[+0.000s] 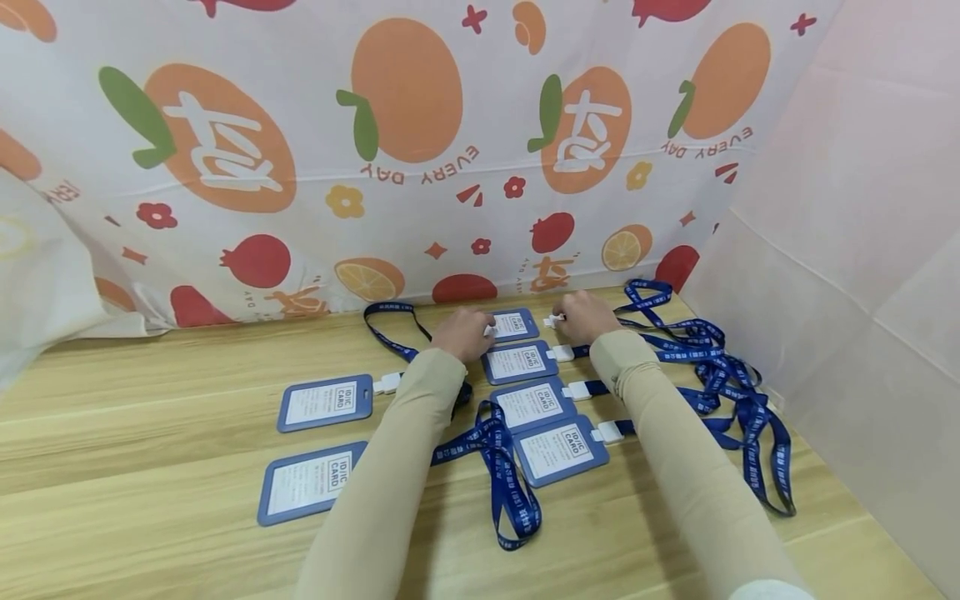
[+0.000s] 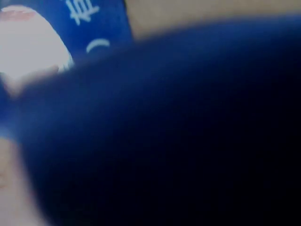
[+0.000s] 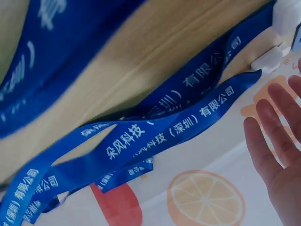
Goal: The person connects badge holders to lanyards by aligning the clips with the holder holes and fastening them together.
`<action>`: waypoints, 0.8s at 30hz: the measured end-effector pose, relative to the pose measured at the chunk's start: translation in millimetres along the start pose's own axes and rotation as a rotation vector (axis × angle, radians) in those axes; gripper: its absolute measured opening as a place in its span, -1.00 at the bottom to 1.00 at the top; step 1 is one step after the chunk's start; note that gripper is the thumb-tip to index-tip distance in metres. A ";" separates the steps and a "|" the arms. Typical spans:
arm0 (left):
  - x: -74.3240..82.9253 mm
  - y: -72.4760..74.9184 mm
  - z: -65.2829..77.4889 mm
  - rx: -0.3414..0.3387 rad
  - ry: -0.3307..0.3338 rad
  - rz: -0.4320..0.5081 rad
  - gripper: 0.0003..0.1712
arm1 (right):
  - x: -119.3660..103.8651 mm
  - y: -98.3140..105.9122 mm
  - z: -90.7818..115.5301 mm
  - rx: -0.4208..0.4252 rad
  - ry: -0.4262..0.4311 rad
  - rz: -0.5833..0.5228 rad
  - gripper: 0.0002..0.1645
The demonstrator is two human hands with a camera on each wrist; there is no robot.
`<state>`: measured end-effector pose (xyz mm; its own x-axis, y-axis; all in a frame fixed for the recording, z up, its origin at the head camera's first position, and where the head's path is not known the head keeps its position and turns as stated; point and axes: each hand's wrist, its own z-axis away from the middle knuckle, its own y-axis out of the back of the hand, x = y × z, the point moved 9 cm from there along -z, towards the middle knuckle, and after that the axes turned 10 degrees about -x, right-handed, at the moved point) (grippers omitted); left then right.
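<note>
Head view: the right hand (image 1: 587, 317) pinches a white clip (image 1: 552, 321) right of the far card holder (image 1: 513, 324), other fingers slightly apart; the left hand (image 1: 462, 334) touches the holder's left edge, whether clamped I cannot tell.

Grey-blue card holders (image 1: 363, 407) with white, dark-printed inserts (image 1: 527, 402), white clips (image 1: 608, 432) and deep-blue lanyards (image 3: 188, 123) lettered in white lie on the yellowish, wood-grained table (image 1: 112, 467). Behind the table, white cloth (image 1: 300, 42) bears orange, red, yellow and green fruit-and-flower prints.
</note>
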<state>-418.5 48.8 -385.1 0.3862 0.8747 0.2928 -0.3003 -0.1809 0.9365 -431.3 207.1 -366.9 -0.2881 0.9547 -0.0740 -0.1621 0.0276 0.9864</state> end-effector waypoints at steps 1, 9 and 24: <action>0.3 0.7 -0.1 -0.002 0.003 -0.010 -0.59 | 1.1 -1.3 -0.6 -0.005 -0.012 -0.018 -0.67; 2.8 3.2 -3.1 -0.028 0.035 -0.080 -0.56 | 6.0 -13.1 -8.2 -0.036 -0.068 -0.090 -0.60; -2.0 -9.5 -3.4 -0.119 0.042 -0.131 -0.49 | 5.1 -19.4 -7.5 -0.041 -0.052 0.043 -0.50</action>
<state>-419.3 50.4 -395.3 0.3930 0.9056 0.1594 -0.3516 -0.0122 0.9361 -436.7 209.2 -387.6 -0.2460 0.9690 -0.0230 -0.1895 -0.0248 0.9816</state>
